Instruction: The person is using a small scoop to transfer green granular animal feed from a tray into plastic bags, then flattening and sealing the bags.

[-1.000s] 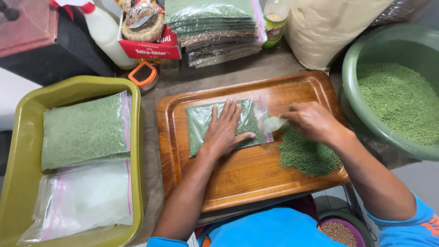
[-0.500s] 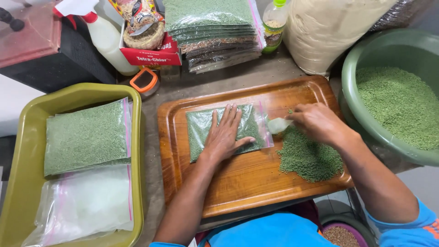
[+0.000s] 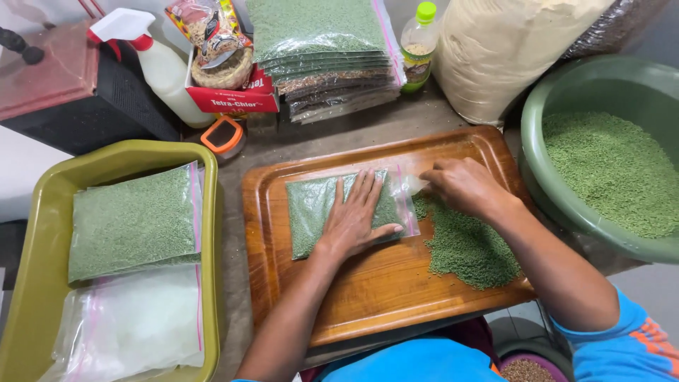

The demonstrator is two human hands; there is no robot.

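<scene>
Two bags lie in the olive tub (image 3: 28, 233) at far left: a filled bag of green pellets (image 3: 131, 223) above a pale bag (image 3: 134, 329). On the wooden tray (image 3: 283, 283) in the middle, the left hand (image 3: 357, 216) rests flat, fingers spread, pressing a zip bag of green pellets (image 3: 311, 209) down. The right hand (image 3: 463, 185) pinches the bag's open mouth at its right edge; whether the seal is partly closed is hard to tell. Loose pellets (image 3: 467, 247) are heaped just beside that mouth, and a green basin (image 3: 559, 212) of more pellets stands at far right. Judging by this, sealing goes best with the palm kept flat to push air out and the zip track clear of stray grains.
</scene>
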